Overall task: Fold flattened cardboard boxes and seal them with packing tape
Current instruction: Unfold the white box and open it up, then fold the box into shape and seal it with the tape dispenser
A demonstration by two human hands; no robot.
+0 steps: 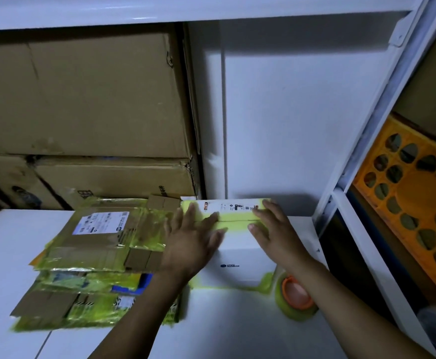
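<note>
A white box (237, 244) sat at centre frame on the white counter (9, 250), yellow tape (235, 221) across its top seam; the left hand (191, 242) lay flat on the box, grip released, fingers spread; the right hand (273, 229) pressed the tape likewise, nothing grasped; a tape roll (295, 296) sat lower right beside the box; flattened cartons (100, 244) were stacked at left.

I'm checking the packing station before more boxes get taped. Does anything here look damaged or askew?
Yes. The lower brown carton behind the table is crushed and torn at its upper right corner. The pile of flattened boxes left of the white box lies fanned and crooked, edges misaligned. Both hands rest flat on the white box.
</note>
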